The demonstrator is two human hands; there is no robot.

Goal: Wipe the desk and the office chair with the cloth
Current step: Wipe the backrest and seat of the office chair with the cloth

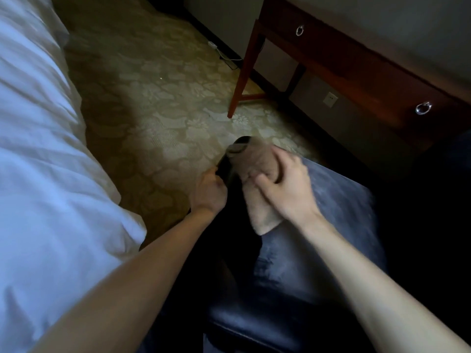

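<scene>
The office chair's dark blue-grey seat (318, 250) fills the lower right. Its black armrest (229, 169) runs along the seat's left side. My right hand (288, 189) grips a beige cloth (260, 212) and presses it on the armrest's front end. My left hand (209, 192) holds the armrest from its left side, fingers curled round it. The dark red wooden desk (356, 62) with ring-pull drawers stands at the upper right.
A bed with white bedding (51, 161) lines the left side. Patterned beige carpet (165, 98) lies between bed and desk. A white plug and cable (216, 48) lie on the floor by the wall. A wall socket (330, 99) sits under the desk.
</scene>
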